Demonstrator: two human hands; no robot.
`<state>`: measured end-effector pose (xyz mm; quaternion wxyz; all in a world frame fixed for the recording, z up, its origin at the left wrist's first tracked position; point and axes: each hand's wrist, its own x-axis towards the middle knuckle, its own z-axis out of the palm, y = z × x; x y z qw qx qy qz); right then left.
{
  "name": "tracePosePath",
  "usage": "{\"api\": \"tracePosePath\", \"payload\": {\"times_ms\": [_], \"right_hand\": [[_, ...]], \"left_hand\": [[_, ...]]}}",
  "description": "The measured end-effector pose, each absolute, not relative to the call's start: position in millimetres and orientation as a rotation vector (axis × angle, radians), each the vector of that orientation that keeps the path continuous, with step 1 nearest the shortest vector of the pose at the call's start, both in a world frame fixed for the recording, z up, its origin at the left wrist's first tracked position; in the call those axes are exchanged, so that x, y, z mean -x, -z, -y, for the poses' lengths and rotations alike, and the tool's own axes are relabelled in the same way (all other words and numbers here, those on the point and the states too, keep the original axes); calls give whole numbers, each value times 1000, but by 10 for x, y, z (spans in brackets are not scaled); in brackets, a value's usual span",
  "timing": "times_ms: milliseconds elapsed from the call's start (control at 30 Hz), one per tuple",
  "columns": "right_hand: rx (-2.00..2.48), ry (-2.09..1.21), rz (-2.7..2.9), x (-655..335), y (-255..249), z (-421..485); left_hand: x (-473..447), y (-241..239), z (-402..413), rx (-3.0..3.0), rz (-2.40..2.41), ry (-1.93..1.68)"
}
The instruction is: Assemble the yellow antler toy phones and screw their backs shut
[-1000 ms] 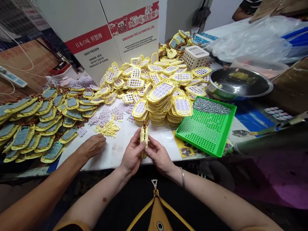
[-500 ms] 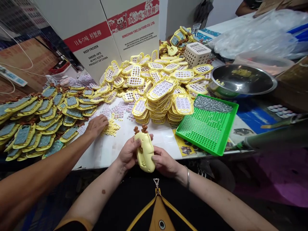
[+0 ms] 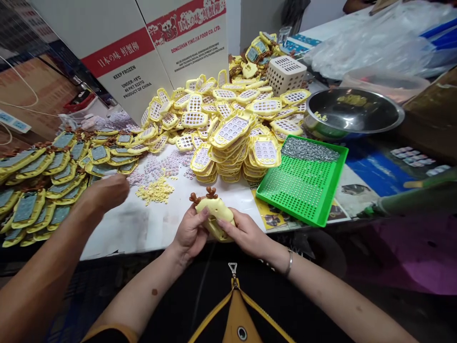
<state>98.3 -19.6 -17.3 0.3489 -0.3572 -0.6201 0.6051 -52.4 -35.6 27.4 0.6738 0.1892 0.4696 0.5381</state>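
Both hands meet at the near edge of the white table (image 3: pixel 153 226), just over its lip. The left hand (image 3: pixel 188 234) and the right hand (image 3: pixel 249 235) are each closed on the yellow toy (image 3: pixel 215 213), thumbs on top. A bare strip of table lies ahead of them. The green tray (image 3: pixel 303 190) stands near on the right, stacks of yellow shells (image 3: pixel 228 147) rise behind, and a small heap of yellow buttons (image 3: pixel 155 191) lies to the left. Another person's hand (image 3: pixel 104 193), blurred, hovers farther left, beside rows of grey-faced shells (image 3: pixel 43 183). The toy is a pale yellow rounded case, smooth side up, with two brown antlers at its far end.
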Motion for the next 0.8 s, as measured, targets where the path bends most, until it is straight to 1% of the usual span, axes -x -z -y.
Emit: {"api": "tracePosePath", "payload": {"times_ms": [100, 233, 400, 500, 567, 700, 800], "right_hand": [[892, -1694, 1521, -1009, 250, 188], [909, -1731, 1386, -962, 352, 230], [794, -1975, 1126, -909, 315, 220], [710, -2115, 976, -891, 293, 219], [705, -2152, 930, -870, 295, 240], [742, -2124, 817, -826, 289, 315], [657, -2254, 668, -835, 267, 363]], "left_hand": [[529, -262, 345, -484, -1044, -1198], [528, -227, 300, -528, -1059, -1230], [547, -232, 249, -546, -1037, -1096], [544, -256, 240, -528, -1032, -1205], [535, -255, 240, -496, -1042, -1259], [526, -252, 247, -493, -1080, -1228], [535, -289, 250, -597, -1020, -1119]]}}
